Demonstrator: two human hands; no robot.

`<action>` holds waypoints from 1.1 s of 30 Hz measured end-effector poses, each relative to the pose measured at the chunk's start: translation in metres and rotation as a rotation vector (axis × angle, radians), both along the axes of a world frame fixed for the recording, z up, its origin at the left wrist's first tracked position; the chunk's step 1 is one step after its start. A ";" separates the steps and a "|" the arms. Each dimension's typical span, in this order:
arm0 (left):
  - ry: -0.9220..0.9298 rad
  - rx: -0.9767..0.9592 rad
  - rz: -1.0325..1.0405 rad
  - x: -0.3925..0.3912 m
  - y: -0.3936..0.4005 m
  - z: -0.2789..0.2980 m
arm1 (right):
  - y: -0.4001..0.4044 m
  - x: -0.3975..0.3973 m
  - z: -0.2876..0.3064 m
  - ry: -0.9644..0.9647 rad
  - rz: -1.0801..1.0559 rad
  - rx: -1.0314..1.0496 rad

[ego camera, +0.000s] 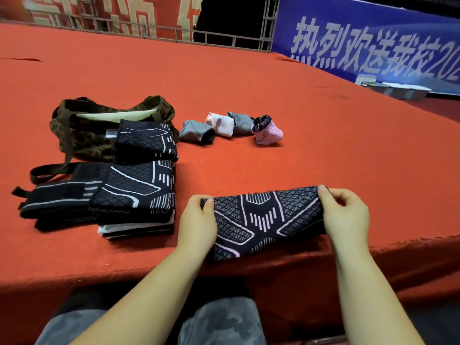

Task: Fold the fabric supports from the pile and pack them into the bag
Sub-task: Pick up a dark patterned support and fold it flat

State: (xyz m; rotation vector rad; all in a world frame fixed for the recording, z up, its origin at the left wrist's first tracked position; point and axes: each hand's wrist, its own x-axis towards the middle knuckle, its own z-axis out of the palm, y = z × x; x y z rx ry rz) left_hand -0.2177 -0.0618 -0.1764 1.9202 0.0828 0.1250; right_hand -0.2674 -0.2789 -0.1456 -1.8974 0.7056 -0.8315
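Red felt covers the broad platform (224, 78) that fills most of the frame, with a blue banner (368, 41) across the upper right and a metal railing (159, 31) along the top. At the lower centre, right by the platform's near edge, a black fabric support (263, 220) with pale line patterning lies stretched flat between both hands. The left hand (198, 221) pinches its left end, thumb on top and fingers curled under; the right hand (344, 215) grips the right end the same way, thumb over the upper corner. The support's lower left corner reaches the edge itself.

To the left of the hands sits the pile (135, 202) of dark patterned supports, stacked flat, with black strapped wraps (53, 200) beside it farther left. Above the pile, another folded black support (145, 141) rests against the camouflage bag (82, 135), whose mouth gapes open at the left middle of the frame. Four small rolled pieces (231, 128), grey, white and pink, lie in a row right of the bag.

Bare red felt stretches between the held support and the rolled pieces, and widely toward the right.
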 end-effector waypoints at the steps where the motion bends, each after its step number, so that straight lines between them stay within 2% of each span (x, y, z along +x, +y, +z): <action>1: 0.020 0.028 0.009 0.005 -0.004 -0.001 | 0.001 0.006 -0.005 0.042 0.035 -0.019; 4: 0.080 0.073 0.044 0.019 -0.009 -0.006 | 0.007 0.016 -0.020 0.177 0.148 -0.072; 7: 0.146 0.230 0.014 0.025 -0.007 -0.009 | 0.023 0.014 -0.033 0.197 0.159 -0.280; 8: 0.120 0.375 -0.001 0.024 -0.006 -0.011 | 0.032 0.013 -0.037 0.165 0.185 -0.345; 10: -0.043 0.655 -0.035 0.016 -0.010 -0.015 | 0.049 0.014 -0.046 0.133 0.307 -0.439; 12: -0.152 0.765 -0.133 0.007 -0.019 -0.015 | 0.064 0.019 -0.052 0.162 0.461 -0.473; 16: -0.068 0.964 -0.363 0.001 -0.031 -0.027 | 0.073 0.028 -0.058 0.318 0.689 -0.493; 19: 0.006 1.038 -0.417 0.003 -0.024 -0.037 | 0.059 0.030 -0.068 0.541 0.680 -0.593; 22: 0.018 1.041 -0.423 0.006 -0.018 -0.037 | 0.041 0.028 -0.073 0.696 0.555 -0.659; 26: 0.073 0.984 -0.341 0.006 -0.014 -0.033 | 0.033 0.028 -0.070 0.782 0.472 -0.620; 29: 0.100 0.810 -0.267 0.001 -0.009 -0.026 | 0.039 0.029 -0.066 0.818 0.476 -0.598; 33: 0.207 0.437 -0.145 -0.001 -0.004 -0.012 | 0.063 0.021 -0.063 0.753 0.608 -0.593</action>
